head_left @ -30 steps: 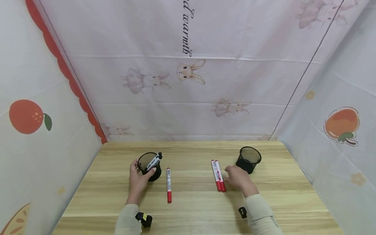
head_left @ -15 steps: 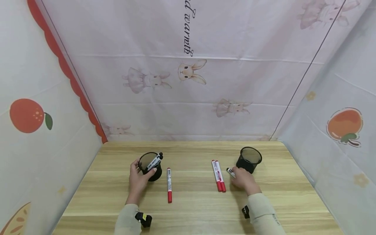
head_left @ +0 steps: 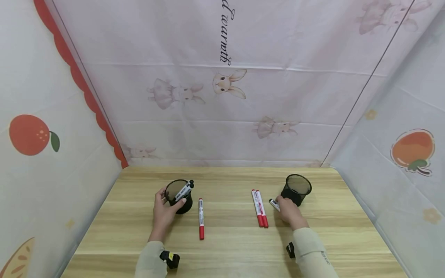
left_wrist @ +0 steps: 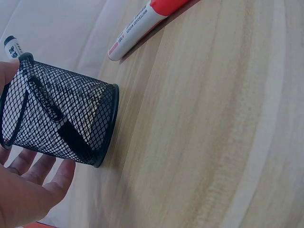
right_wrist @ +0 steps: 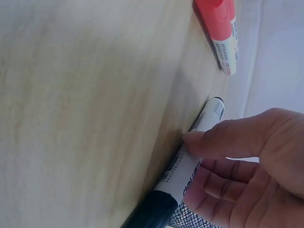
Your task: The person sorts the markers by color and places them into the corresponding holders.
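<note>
On the left of the table my left hand (head_left: 163,216) grips a black mesh pen cup (head_left: 185,204), thumb at the rim and fingers around its side. A black-capped whiteboard marker (left_wrist: 71,135) leans inside that cup, cap down, its end sticking out over the rim. My right hand (head_left: 290,211) pinches a second black whiteboard marker (right_wrist: 183,168) by its white barrel between thumb and fingers, close over the tabletop. Just behind the right hand is another black mesh pen cup (head_left: 298,185), with no marker showing in it.
Two red whiteboard markers (head_left: 259,208) lie side by side to the left of my right hand. A single red marker (head_left: 201,218) lies right of the left-hand cup. The wooden table (head_left: 229,251) meets printed cloth walls (head_left: 222,144) at the back and sides.
My right hand has shifted a little to the right, away from the two red markers, and the black marker in it has come into sight. The left hand has stayed on its cup.
</note>
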A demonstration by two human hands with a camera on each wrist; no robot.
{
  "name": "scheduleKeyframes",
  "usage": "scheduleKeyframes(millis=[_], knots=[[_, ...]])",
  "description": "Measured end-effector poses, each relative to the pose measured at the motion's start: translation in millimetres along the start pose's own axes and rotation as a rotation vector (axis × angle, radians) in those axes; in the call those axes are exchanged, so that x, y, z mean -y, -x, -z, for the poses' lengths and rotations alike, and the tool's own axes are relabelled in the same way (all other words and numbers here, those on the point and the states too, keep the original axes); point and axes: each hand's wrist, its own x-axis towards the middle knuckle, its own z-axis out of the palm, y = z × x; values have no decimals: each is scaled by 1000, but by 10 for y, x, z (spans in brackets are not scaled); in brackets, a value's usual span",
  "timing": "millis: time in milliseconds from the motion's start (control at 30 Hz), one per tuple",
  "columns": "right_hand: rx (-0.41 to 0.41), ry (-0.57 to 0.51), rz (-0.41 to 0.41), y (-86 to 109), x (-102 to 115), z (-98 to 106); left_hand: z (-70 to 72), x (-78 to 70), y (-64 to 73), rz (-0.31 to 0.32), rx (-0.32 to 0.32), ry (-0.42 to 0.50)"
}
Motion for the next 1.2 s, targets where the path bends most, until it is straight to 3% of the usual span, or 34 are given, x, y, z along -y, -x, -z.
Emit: scheduleKeyframes(millis=[167,400,867,1200], knots=[[0,-14,1,3,8,33,4,-12,-8,-3,5,12],[-65,-48,-4,36,43,179,7,-35,3,2,3,3],[3,-187,-24,161,201,268,38,-64,24,-1,5,-18],[-17,-242,-4,186,415,286,16,-78,27,9,-4,-15]])
